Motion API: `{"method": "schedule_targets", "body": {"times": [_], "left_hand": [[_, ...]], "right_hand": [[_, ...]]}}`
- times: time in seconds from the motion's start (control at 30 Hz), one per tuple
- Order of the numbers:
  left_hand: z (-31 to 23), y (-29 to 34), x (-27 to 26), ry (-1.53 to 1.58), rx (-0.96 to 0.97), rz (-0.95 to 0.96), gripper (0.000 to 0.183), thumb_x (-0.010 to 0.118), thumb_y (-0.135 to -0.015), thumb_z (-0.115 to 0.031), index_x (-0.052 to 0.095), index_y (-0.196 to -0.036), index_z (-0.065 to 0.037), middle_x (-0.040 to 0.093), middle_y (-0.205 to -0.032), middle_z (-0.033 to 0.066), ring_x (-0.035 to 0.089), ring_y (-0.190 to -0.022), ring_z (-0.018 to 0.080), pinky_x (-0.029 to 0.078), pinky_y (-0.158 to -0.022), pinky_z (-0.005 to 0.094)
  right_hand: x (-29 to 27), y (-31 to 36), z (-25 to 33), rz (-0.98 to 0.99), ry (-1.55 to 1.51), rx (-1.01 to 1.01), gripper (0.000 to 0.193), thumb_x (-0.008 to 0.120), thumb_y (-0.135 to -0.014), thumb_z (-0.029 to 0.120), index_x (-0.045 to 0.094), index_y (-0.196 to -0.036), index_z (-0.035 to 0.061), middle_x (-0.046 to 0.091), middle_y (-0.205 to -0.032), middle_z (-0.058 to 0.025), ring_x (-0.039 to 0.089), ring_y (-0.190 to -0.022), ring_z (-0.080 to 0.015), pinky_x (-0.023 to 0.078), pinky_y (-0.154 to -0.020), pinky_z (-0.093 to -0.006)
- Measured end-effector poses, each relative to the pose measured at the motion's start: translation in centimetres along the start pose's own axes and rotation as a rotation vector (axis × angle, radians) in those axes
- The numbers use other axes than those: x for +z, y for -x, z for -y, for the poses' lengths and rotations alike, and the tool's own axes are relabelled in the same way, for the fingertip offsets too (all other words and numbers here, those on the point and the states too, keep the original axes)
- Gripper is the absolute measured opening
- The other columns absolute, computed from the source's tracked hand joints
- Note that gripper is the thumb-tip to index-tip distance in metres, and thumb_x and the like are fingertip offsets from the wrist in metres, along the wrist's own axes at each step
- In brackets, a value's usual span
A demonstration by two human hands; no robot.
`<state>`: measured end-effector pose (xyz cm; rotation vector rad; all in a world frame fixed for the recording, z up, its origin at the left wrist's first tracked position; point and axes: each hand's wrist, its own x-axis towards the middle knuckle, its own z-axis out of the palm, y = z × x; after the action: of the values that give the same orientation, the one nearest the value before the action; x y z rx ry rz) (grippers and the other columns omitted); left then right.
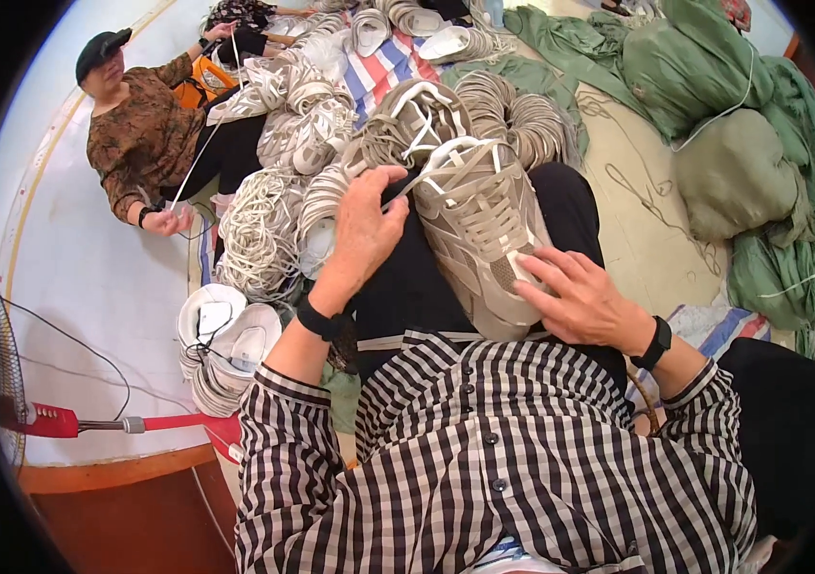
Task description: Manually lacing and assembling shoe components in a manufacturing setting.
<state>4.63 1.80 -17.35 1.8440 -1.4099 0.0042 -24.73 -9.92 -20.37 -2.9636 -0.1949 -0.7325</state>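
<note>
A beige and grey sneaker (484,239) lies on my lap, its toe toward me and its laces crossed over the tongue. My left hand (367,228) is beside the ankle opening, pinching a pale shoelace (417,182) that runs to the upper eyelets. Spread over the toe's right side, the fingers of my right hand (575,295) touch the upper without closing round it. Just beyond stands another sneaker (419,110) with loose white laces.
Bundled shoe uppers (307,134) and a heap of cream laces (262,234) lie to the left. Green sacks (685,77) fill the far right. A co-worker (144,124) at the left stretches a lace. A fan (0,354) stands at the left edge.
</note>
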Motion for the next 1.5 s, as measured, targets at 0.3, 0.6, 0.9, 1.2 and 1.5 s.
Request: {"method": "schedule_targets", "body": {"times": [0.3, 0.6, 0.9, 1.2, 1.5], "left_hand": [[0.0, 1.2, -0.5, -0.078, 0.038, 0.02, 0.035, 0.062, -0.075, -0.004, 0.058, -0.11, -0.002, 0.063, -0.1, 0.0158, 0.058, -0.095, 0.0345, 0.047, -0.085, 0.0417], [-6.1, 2.1, -2.6, 0.001, 0.102, -0.153, 0.061, 0.07, -0.078, -0.014, 0.046, -0.133, -0.003, 0.06, -0.122, 0.0148, 0.058, -0.113, 0.0263, 0.043, -0.097, 0.0365], [-1.1, -6.9, -3.0, -0.144, 0.083, -0.387, 0.022, 0.058, -0.08, -0.017, 0.067, -0.09, 0.0, 0.062, -0.071, 0.0257, 0.063, -0.071, 0.0422, 0.049, -0.066, 0.0475], [3.6, -14.4, -7.0, -0.207, 0.131, -0.197, 0.026, 0.06, -0.073, -0.02, 0.067, -0.083, 0.003, 0.063, -0.074, 0.0268, 0.063, -0.073, 0.0427, 0.048, -0.064, 0.0449], [-3.1, -23.7, -6.3, -0.5, 0.505, -0.165, 0.014, 0.054, -0.072, -0.007, 0.065, -0.074, 0.001, 0.063, -0.075, 0.0259, 0.061, -0.066, 0.0438, 0.049, -0.061, 0.0501]], "right_hand": [[-0.6, -3.1, -3.6, -0.182, 0.035, 0.125, 0.043, 0.061, -0.076, 0.009, 0.057, -0.118, 0.0023, 0.063, -0.112, -0.0139, 0.063, -0.1, -0.0303, 0.051, -0.082, -0.0379], [-4.1, -14.7, -9.3, -0.416, -0.204, 0.157, 0.018, 0.059, -0.074, 0.004, 0.061, -0.092, 0.0055, 0.063, -0.075, -0.02, 0.062, -0.074, -0.0411, 0.048, -0.063, -0.0472], [-4.1, -21.3, -8.2, -0.21, -0.151, 0.255, 0.022, 0.058, -0.081, 0.02, 0.064, -0.095, 0.0027, 0.064, -0.078, -0.0223, 0.063, -0.076, -0.0387, 0.05, -0.067, -0.0465], [1.3, -10.7, -10.4, -0.012, -0.459, 0.628, 0.039, 0.064, -0.09, 0.029, 0.06, -0.113, -0.0018, 0.067, -0.094, -0.0143, 0.063, -0.085, -0.0196, 0.05, -0.077, -0.0302], [5.1, -15.0, -10.0, 0.015, -0.592, 0.766, 0.075, 0.057, -0.083, 0.059, 0.061, -0.098, -0.014, 0.066, -0.084, -0.0264, 0.066, -0.085, -0.0399, 0.051, -0.077, -0.0436]]}}
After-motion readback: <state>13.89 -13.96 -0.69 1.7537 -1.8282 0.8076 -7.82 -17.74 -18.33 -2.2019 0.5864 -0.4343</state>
